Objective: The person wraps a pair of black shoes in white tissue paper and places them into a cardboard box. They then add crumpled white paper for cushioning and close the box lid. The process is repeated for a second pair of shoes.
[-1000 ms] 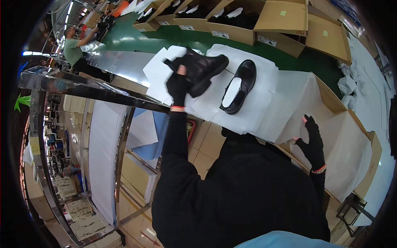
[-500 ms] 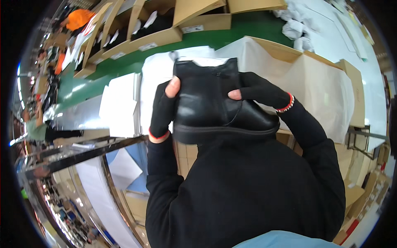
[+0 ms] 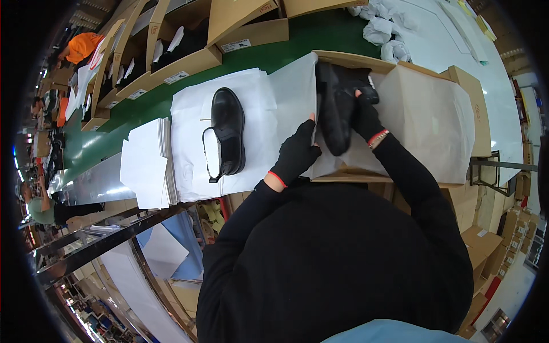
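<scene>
A black ankle boot (image 3: 336, 108) lies on its side in the left part of an open cardboard box (image 3: 374, 62) lined with white tissue paper (image 3: 432, 123). My right hand (image 3: 368, 119), in a black fingerless glove, grips this boot by its upper. My left hand (image 3: 293, 153), gloved the same way, rests with fingers stretched along the box's left wall, against the paper draped there. Its thumb stands apart from the index finger. Left of it, the matching boot (image 3: 227, 134) lies on white paper sheets (image 3: 186, 114), its pale lining showing at the opening.
Cardboard boxes with dark footwear (image 3: 183, 67) line the far side of the green table (image 3: 260, 54). A stack of white paper (image 3: 147, 166) lies at left, crumpled white paper bundles (image 3: 380, 31) at the back right. A dark metal rail (image 3: 97, 243) runs below left. Other people work far left.
The boot that both hands held up before me is now inside the box in my right hand. My left hand has moved right to the box wall. The other boot is now visible on the paper.
</scene>
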The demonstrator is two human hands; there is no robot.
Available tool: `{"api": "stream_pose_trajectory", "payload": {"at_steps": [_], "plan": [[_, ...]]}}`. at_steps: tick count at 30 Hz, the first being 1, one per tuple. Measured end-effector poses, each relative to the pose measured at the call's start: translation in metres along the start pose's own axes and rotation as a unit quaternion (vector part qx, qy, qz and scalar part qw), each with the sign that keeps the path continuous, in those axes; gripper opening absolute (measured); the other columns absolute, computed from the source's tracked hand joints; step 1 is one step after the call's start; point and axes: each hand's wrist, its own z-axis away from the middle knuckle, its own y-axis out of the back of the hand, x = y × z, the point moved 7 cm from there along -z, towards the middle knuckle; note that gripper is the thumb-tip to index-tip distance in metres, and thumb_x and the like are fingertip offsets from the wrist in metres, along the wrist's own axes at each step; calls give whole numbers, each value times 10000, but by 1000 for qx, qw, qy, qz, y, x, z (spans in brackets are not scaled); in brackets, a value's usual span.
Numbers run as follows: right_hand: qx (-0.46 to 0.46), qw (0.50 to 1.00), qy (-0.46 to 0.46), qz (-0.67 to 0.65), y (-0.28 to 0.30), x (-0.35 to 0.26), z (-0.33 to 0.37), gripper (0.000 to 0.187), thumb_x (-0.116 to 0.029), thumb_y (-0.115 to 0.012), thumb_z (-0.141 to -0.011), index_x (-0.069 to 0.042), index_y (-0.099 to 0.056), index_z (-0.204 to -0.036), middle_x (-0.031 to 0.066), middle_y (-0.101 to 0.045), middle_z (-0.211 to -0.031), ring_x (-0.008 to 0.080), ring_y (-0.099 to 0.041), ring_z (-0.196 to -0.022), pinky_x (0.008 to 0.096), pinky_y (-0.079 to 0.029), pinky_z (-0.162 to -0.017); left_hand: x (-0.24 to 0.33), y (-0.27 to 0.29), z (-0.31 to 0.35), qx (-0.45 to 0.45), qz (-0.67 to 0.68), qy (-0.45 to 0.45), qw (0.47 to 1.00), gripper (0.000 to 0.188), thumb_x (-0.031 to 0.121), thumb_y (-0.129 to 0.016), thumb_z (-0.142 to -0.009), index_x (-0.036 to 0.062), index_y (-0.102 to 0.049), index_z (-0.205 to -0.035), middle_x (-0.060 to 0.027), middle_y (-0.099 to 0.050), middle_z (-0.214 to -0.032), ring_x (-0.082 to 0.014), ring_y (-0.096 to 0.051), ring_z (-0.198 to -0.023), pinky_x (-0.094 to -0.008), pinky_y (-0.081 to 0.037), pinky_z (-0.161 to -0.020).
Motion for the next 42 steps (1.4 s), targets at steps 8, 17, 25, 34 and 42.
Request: {"api": "stream_pose_trajectory", "payload": {"at_steps": [8, 17, 25, 34, 42], "plan": [[-166, 855, -190, 453, -4, 20, 40, 643, -482, -575, -907, -68, -420, -1374, 82, -542, -1283, 226, -531, -1146, 359, -411, -1000, -48, 28, 13, 9, 90, 116, 989, 604, 297, -624, -904, 52, -396, -1407, -159, -570, -1282, -232, -660, -905, -331, -492, -810], [-289, 539, 64, 789, -77, -10, 152, 462, -277, -702, -802, -67, -617, -1204, 182, -623, -1113, 316, -572, -1031, 392, -443, -916, -102, 24, 47, 109, -265, -20, 958, 537, 280, -667, -815, 30, -498, -1259, -212, -411, -1379, -459, -353, -1262, -496, -307, -1041], [-281, 539, 80, 790, -130, -44, 140, 443, -325, -693, -821, -37, -642, -1154, 181, -614, -1072, 300, -571, -1028, 371, -433, -917, -43, 126, 34, 300, 57, -23, 952, 133, 164, -589, -914, 50, -552, -971, -61, -550, -819, -143, -541, -737, -286, -430, -670], [-373, 510, 156, 759, -100, 12, 158, 508, -341, -675, -812, -7, -607, -1189, 222, -635, -1086, 363, -599, -1004, 406, -463, -899, -71, 100, 41, 22, 470, 140, 871, 443, 288, -498, -986, 42, -447, -1350, -142, -531, -1315, -262, -544, -1187, -408, -434, -1003], [-512, 682, 49, 520, -258, -28, 246, 426, -271, -725, -809, -31, -635, -1149, 102, -667, -1069, 243, -639, -951, 313, -470, -843, 13, -34, -12, 67, -321, -121, 937, 643, 297, -707, -798, 72, -446, -1341, -144, -517, -1319, -338, -446, -1258, -399, -381, -1021]]}}
